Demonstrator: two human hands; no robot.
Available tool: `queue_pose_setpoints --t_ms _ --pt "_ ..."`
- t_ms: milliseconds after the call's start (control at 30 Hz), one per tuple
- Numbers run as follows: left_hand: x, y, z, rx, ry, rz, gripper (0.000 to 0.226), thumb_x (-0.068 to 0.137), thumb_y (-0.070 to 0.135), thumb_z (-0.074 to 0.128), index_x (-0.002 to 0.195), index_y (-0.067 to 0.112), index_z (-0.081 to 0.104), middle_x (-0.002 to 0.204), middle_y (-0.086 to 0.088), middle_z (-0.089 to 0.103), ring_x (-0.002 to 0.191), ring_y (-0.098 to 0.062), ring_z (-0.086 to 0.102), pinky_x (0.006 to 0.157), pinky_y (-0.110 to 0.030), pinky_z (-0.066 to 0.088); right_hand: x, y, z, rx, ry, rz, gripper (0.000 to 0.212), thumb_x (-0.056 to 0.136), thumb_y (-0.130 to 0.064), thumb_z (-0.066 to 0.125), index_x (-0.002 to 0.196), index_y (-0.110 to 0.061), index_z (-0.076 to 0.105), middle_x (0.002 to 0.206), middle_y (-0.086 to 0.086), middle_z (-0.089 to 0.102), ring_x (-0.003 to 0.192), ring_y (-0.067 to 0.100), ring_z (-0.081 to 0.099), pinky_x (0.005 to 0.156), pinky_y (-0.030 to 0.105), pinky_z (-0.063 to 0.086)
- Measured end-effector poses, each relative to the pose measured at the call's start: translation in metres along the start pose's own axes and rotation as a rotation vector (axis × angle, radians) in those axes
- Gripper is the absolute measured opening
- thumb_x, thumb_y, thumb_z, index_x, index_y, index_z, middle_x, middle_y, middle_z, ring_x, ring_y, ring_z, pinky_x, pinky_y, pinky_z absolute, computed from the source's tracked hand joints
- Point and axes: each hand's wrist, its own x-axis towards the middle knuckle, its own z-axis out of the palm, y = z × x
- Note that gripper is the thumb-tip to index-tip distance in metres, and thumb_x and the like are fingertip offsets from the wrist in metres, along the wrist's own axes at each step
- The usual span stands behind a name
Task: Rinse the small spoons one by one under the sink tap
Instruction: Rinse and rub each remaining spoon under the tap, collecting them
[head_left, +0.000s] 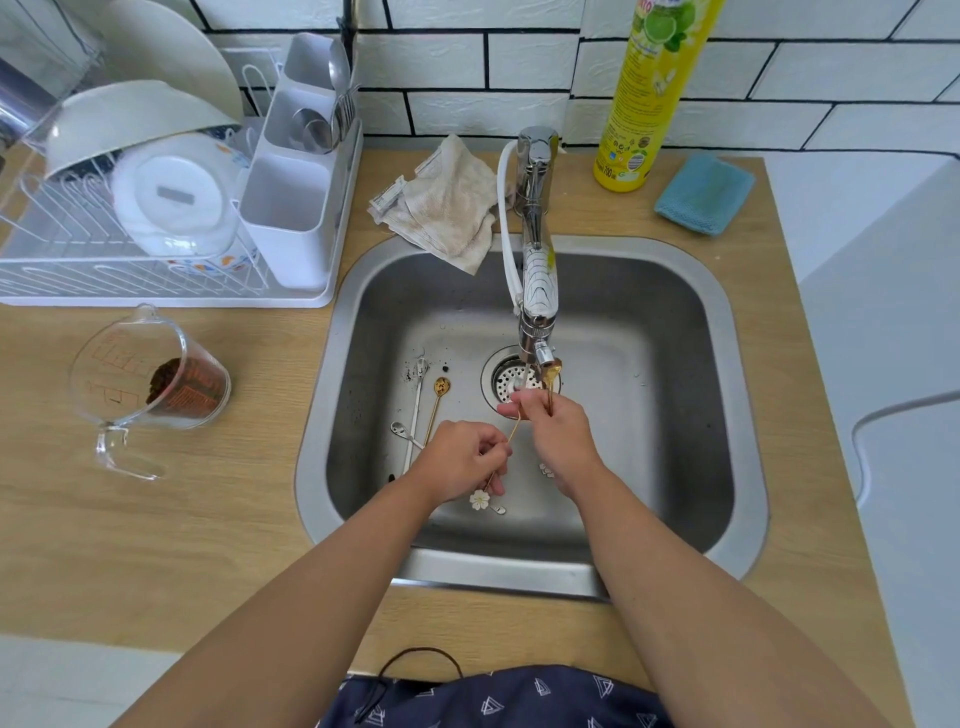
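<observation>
right hand (558, 441): mine, over the drain, fingers curled round a gold spoon (550, 373) by its stem; bowl sits just under the tap outlet (540, 356).
left hand (462, 460): pinching the thin stem of a second gold spoon (514, 431); flower charm (479, 500) hangs below my fingers. Its bowl end is hidden behind my right hand.
water: can't tell if it's running.
sink (675, 332): steel basin; holds three more small spoons left of the drain – a white long-handled spoon (417, 400), a gold one (436, 405), a short silver one (402, 431). Dark specks around them.
drain strainer (506, 379): partly covered by my fingers.
measuring jug (148, 379): clear, on the counter left of the sink, brown grounds at the bottom.
dish rack (156, 270): bowls and plates upside down; its cutlery caddy (306, 156) holds steel cutlery, exact pieces hard to make out.
behind sink: crumpled cloth (447, 202), yellow bottle (649, 93) cut off at top, blue sponge (704, 193).
</observation>
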Motion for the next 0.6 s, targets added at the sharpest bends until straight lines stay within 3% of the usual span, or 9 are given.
queue_pose_setpoints --t_ms 100,233,300,367,433,500,600 --pt "0.0000 -0.0045 -0.0040 0.025 -0.002 -0.008 0.020 0.094 0.013 0.052 0.086 0.010 0.070 0.064 0.000 0.073 0.053 -0.012 0.071 0.052 -0.017 0.052 -0.0016 -0.0001 0.0013 -0.019 -0.068 -0.019 0.012 0.101 -0.022 0.061 0.104 -0.024 0.072 0.095 -0.012 0.081 0.096 -0.012 0.067 0.083 0.013 0.040" --pt "0.0003 -0.0040 -0.0021 0.028 -0.031 -0.021 0.021 0.093 0.017 0.049 0.085 0.014 0.069 0.063 0.004 0.072 0.055 -0.012 0.072 0.055 -0.019 0.054 -0.0043 -0.0020 0.0041 -0.034 -0.013 -0.043 0.020 0.102 -0.034 0.061 0.093 -0.024 0.076 0.090 -0.011 0.081 0.098 0.004 0.069 0.078 0.019 0.043" --pt "0.0009 -0.0035 0.0011 0.022 -0.045 -0.028 0.023 0.093 0.019 0.047 0.085 0.017 0.067 0.065 0.004 0.072 0.055 -0.013 0.072 0.056 -0.023 0.055 -0.0035 -0.0027 0.0034 -0.023 -0.007 -0.012 0.025 0.105 -0.038 0.055 0.099 -0.024 0.075 0.092 -0.013 0.081 0.096 -0.002 0.068 0.078 0.019 0.042" --pt "0.0017 -0.0048 0.0011 0.019 -0.039 -0.045 0.024 0.094 0.019 0.044 0.085 0.018 0.066 0.066 0.000 0.069 0.054 -0.017 0.072 0.056 -0.025 0.052 -0.0016 -0.0021 0.0020 0.018 -0.042 0.030 0.023 0.108 -0.032 0.051 0.106 -0.024 0.072 0.099 -0.015 0.080 0.078 -0.014 0.066 0.074 0.016 0.040" --pt "0.0017 -0.0071 -0.0007 -0.023 -0.037 -0.072 0.024 0.096 0.018 0.042 0.087 0.017 0.064 0.066 -0.001 0.065 0.053 -0.022 0.072 0.053 -0.024 0.049 -0.0015 -0.0026 0.0004 0.029 -0.089 0.044 0.019 0.107 -0.024 0.052 0.111 -0.024 0.070 0.104 -0.016 0.080 0.062 -0.012 0.060 0.062 0.012 0.039" --pt "0.0006 -0.0081 -0.0024 -0.058 -0.040 -0.084 0.025 0.098 0.018 0.040 0.088 0.017 0.062 0.067 0.000 0.061 0.052 -0.025 0.071 0.051 -0.021 0.047 -0.0018 -0.0027 -0.0001 0.034 -0.091 0.034 0.015 0.103 -0.019 0.059 0.111 -0.024 0.070 0.103 -0.015 0.080 0.070 -0.011 0.064 0.061 0.010 0.041" --pt "0.0001 -0.0059 -0.0010 -0.053 -0.063 -0.069 0.025 0.100 0.019 0.039 0.089 0.017 0.062 0.068 0.000 0.060 0.052 -0.024 0.071 0.050 -0.020 0.047 -0.0016 -0.0010 0.0001 0.058 -0.016 -0.001 0.009 0.097 -0.022 0.067 0.098 -0.021 0.076 0.095 -0.010 0.081 0.100 -0.001 0.071 0.082 0.017 0.045"
